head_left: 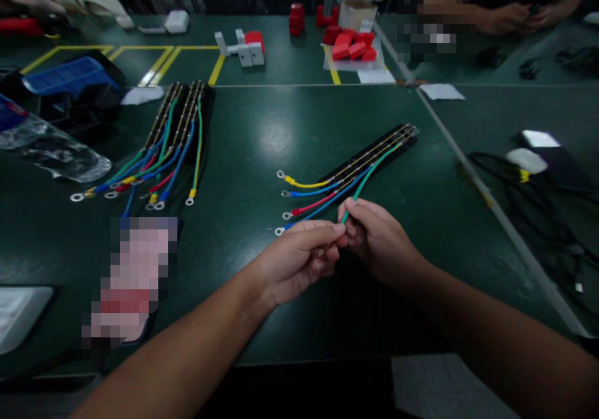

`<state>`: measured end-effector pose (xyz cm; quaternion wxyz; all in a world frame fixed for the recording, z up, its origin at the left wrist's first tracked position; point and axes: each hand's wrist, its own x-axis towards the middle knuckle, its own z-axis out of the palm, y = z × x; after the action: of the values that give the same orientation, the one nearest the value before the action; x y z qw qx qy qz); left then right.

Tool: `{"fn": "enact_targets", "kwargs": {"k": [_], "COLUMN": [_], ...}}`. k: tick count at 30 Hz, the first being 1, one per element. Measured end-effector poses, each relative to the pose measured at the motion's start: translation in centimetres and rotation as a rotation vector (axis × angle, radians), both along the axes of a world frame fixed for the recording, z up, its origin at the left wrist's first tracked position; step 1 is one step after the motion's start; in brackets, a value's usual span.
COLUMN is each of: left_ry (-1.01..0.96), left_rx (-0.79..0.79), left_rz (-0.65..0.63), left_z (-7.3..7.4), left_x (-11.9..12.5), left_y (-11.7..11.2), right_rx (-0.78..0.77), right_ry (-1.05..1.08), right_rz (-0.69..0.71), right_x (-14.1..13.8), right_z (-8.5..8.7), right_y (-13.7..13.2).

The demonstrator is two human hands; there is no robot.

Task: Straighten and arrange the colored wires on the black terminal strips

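Both of my hands pinch one green wire (369, 174) near its free end. My left hand (304, 254) grips the end, which its fingers hide. Just up the wire, my right hand (381, 235) has thumb and finger closed on it. The wire comes from a black strip (374, 158) with brass-coloured rails, lying slantwise on the green table. Yellow, blue and red wires also leave the strip, ending in ring terminals (287, 216) to the left of my hands. The lowest blue wire's ring terminal (279, 231) lies close to my left hand.
More wired strips (187, 120) lie at the left, beside a clear plastic bag (56, 148) and a blue tray (70, 77). A pixelated phone-like object (138, 275) is nearer. Red parts (349, 43) sit at the back. Black cables (528, 201) lie right; a co-worker's hands (519, 19) are beyond.
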<state>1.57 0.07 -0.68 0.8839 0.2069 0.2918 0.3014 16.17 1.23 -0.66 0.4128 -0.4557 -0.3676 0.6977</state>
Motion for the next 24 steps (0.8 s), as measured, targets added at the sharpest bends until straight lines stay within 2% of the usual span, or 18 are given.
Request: {"fn": "enact_targets", "kwargs": {"k": [12, 24], "left_ry": [-0.01, -0.012], "left_rx": [-0.059, -0.01], "left_rz": [-0.007, -0.015], "left_z": [0.2, 0.09], "left_x": [-0.12, -0.05], "left_y": [0.09, -0.01], "right_rx": [-0.005, -0.008], "right_ry": [0.002, -0.013], "right_rz": [0.013, -0.007], "right_x": [0.2, 0.04], "right_z": [-0.21, 0.08], "right_y": [-0.07, -0.08]}}
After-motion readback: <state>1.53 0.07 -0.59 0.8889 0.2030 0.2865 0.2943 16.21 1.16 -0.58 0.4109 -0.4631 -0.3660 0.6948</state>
